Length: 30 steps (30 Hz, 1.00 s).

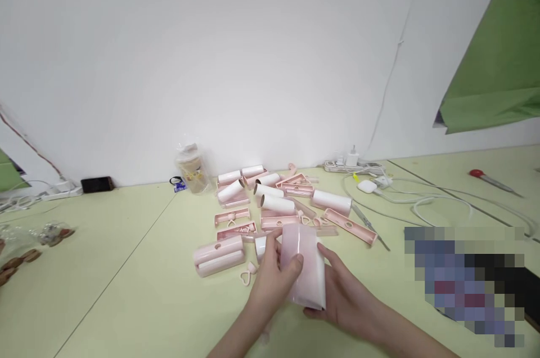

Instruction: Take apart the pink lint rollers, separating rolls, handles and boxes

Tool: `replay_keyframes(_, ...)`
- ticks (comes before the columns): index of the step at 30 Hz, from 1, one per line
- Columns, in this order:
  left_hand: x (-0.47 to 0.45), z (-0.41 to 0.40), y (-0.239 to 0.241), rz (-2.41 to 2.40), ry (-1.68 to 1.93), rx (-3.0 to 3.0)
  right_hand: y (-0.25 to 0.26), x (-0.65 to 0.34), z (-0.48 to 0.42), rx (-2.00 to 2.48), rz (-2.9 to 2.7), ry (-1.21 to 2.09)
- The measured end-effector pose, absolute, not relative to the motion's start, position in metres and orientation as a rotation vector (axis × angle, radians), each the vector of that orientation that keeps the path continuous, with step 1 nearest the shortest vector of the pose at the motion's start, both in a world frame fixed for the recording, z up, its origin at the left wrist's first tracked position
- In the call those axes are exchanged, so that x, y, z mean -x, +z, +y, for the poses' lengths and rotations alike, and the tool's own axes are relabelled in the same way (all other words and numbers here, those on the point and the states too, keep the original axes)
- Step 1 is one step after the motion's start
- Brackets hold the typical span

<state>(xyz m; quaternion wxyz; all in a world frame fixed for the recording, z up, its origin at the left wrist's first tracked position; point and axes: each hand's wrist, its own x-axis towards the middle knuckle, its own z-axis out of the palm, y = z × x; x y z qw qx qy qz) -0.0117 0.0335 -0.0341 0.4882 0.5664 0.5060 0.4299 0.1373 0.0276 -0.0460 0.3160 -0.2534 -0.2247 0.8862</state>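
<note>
Both my hands hold a pale pink roller case (304, 265) low in the middle of the view. My left hand (270, 282) wraps its thumb over the case's front, fingers closed round its left side. My right hand (346, 293) cups the case from below and the right. Behind it on the pale green table (126, 290) lies a pile of white paper rolls (278, 203), pink case halves (350, 227) and small pink handles (247, 276). A closed pink case (219, 254) lies to the left.
A plastic-wrapped cup (192, 169) stands by the white wall. A power strip (350, 165), white charger (368, 186) and cables (442, 206) lie at the right, with a red-handled tool (489, 179). A dark phone (97, 183) and clear bags (25, 240) are at the left.
</note>
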Motion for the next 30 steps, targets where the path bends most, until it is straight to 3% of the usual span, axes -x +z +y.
replay_keyframes(15,0.024,0.029,-0.03,1.005,1.169,-1.277,-0.057,-0.141,0.036,0.773,-0.355,2.197)
replay_keyframes(24,0.014,0.043,0.006,1.327,1.003,-1.642,-0.054,-0.141,0.031,0.614,-0.235,2.25)
replay_keyframes(30,0.016,0.048,0.007,1.173,1.163,-1.606,-0.048,-0.15,0.04,0.8,-0.284,2.033)
